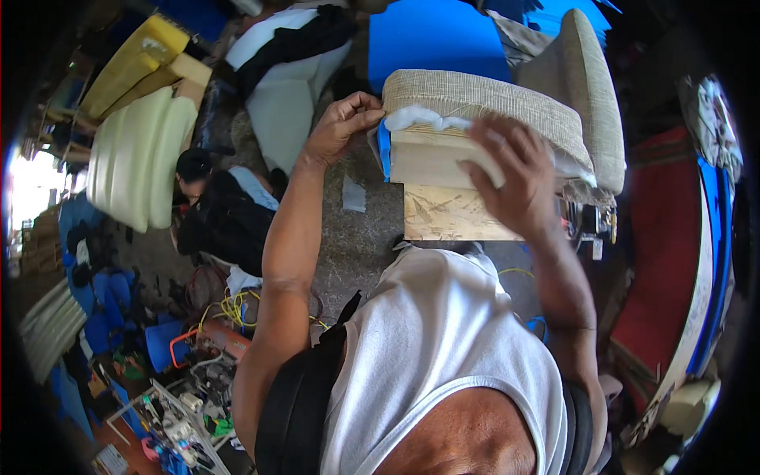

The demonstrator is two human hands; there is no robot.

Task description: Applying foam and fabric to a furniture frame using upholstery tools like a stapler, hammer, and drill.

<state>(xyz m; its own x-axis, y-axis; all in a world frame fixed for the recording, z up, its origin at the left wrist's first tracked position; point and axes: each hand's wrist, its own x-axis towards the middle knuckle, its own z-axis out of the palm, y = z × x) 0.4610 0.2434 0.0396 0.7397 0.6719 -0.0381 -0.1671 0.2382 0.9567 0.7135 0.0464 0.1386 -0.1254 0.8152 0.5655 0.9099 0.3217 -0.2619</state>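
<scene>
A chair part covered in beige woven fabric point(483, 95) lies before me, its near side uncovered. White wadding point(423, 119) bulges along the lower edge of the fabric, above a pale bare panel point(427, 158). My left hand point(346, 127) is at the left corner, thumb and fingers pinched together on the fabric's edge. My right hand point(514, 170) is over the near side by the wadding, fingers and thumb apart, slightly blurred by motion. Whether its fingertips touch the fabric, I cannot tell. Below the panel is a scuffed wooden board point(455, 214).
An upright fabric-covered cushion point(590, 103) adjoins on the right, with a blue sheet point(435, 43) behind. A person in dark clothes point(226, 214) crouches at left near pale foam pieces point(138, 158). Yellow hose point(229, 309) and an orange compressor point(226, 336) lie lower left. A red panel point(661, 245) leans at right.
</scene>
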